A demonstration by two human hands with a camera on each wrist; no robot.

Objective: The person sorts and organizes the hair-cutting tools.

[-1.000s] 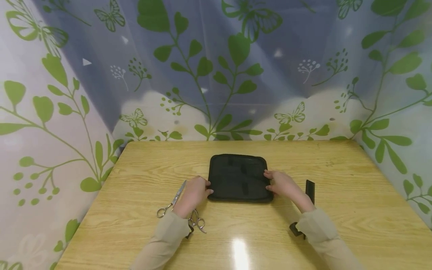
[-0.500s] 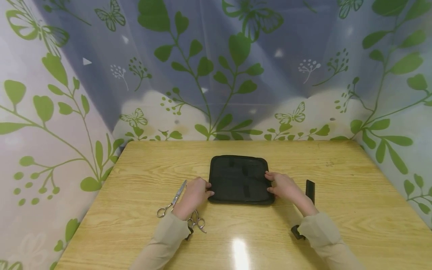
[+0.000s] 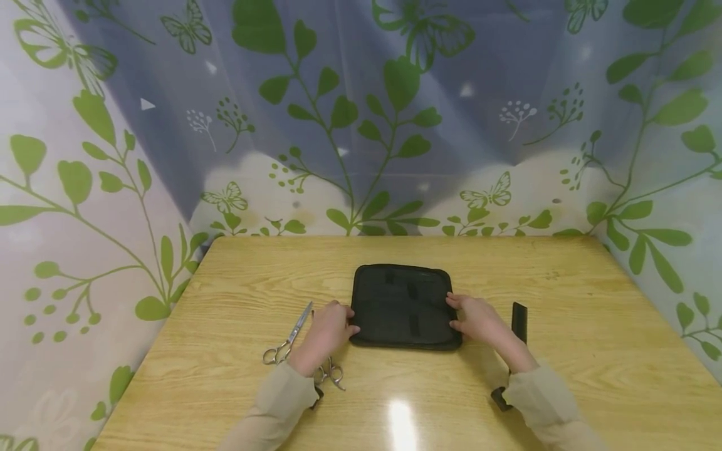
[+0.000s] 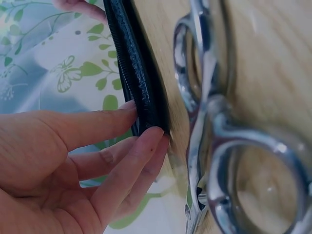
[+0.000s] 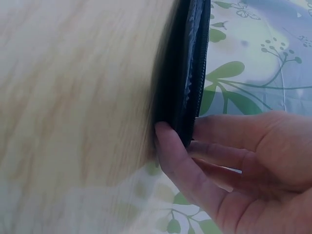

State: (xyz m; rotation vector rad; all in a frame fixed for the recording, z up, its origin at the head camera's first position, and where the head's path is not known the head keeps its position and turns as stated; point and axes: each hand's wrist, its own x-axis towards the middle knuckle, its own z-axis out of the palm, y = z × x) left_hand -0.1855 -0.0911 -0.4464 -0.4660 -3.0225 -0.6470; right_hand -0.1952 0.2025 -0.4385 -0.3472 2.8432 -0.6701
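Observation:
A flat black zip case (image 3: 403,307) lies on the wooden table, with darker strips showing across its upper face. My left hand (image 3: 326,335) pinches its left edge; in the left wrist view the thumb is by the zip (image 4: 117,58) and the fingertips at the opposite side of the edge. On the right edge, my right hand (image 3: 478,319) grips likewise, thumb and fingers on either side in the right wrist view. Silver scissors (image 3: 294,332) lie left of the left hand. More scissor handles (image 3: 336,374) show beside the left forearm, the rest hidden under it.
A black comb (image 3: 519,319) lies to the right of the case, partly covered by the right forearm. Behind the wooden table (image 3: 271,263) hangs a leaf-and-butterfly patterned curtain (image 3: 361,125), which also runs along both sides. Dark pieces sit at both sleeve cuffs.
Both hands have drawn the case slightly towards the person, down in the head view. The scissors and comb have stayed in place.

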